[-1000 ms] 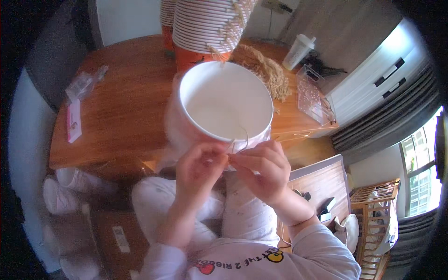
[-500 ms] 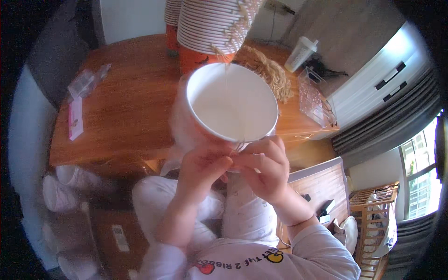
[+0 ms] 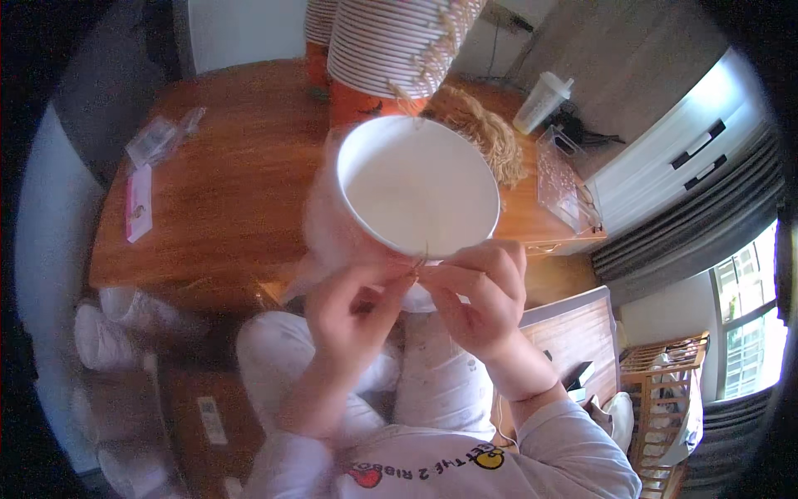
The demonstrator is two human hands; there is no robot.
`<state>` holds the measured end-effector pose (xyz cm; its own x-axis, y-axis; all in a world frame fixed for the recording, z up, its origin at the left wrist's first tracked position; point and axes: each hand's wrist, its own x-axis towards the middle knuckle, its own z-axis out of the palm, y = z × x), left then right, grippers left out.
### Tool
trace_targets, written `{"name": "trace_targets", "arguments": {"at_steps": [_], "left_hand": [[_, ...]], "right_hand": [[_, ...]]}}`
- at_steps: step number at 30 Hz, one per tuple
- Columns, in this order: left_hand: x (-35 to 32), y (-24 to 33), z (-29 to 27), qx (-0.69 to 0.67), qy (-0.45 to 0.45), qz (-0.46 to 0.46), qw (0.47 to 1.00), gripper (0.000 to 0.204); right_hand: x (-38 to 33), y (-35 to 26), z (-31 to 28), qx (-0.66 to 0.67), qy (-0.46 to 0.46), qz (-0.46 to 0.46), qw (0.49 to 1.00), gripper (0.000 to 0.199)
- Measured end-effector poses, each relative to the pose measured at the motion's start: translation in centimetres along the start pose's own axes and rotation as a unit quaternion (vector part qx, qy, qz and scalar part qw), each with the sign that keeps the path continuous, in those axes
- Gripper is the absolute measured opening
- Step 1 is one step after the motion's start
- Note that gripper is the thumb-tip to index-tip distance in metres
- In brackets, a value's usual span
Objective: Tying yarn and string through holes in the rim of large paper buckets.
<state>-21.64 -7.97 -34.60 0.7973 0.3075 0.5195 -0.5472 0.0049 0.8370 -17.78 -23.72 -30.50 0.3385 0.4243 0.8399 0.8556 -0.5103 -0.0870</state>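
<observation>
A large paper bucket [image 3: 420,195], white inside, stands tilted toward me at the near edge of the table. Pale pink, sheer material [image 3: 328,229] is around its left side. Just below the bucket's near rim, my left hand [image 3: 353,312] pinches a thin tan string [image 3: 417,268] between thumb and fingers. My right hand [image 3: 482,287] pinches the same string from the other side, its fingertips almost touching the left ones. A short end of the string sticks up past the rim. Both sets of fingertips partly hide the string.
Behind the bucket rises a tall stack of nested orange buckets [image 3: 391,50] with tan string loops. Beside it lie a heap of tan string [image 3: 490,137], a lidded cup [image 3: 543,101] and a clear box [image 3: 565,179]. A plastic bag [image 3: 158,141] and pink card [image 3: 140,204] lie left.
My left hand has shifted a little left and its fingers have opened into a wider loop, still pinching. My right hand has turned slightly. The bucket sits nearly the same in view.
</observation>
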Motion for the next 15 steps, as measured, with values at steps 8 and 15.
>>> {"name": "trace_targets", "arguments": {"at_steps": [8, 15], "left_hand": [[0.1, 0.5, -0.8, 0.171, 0.018, 0.158, 0.972, 0.015], [-0.3, 0.3, -0.6, 0.060, 0.013, 0.043, 0.997, 0.015]], "right_hand": [[2.2, -0.7, -0.2, -0.004, -0.061, -0.036, 0.997, 0.030], [1.8, -0.5, 0.1, 0.024, -0.006, -0.021, 0.999, 0.032]]}}
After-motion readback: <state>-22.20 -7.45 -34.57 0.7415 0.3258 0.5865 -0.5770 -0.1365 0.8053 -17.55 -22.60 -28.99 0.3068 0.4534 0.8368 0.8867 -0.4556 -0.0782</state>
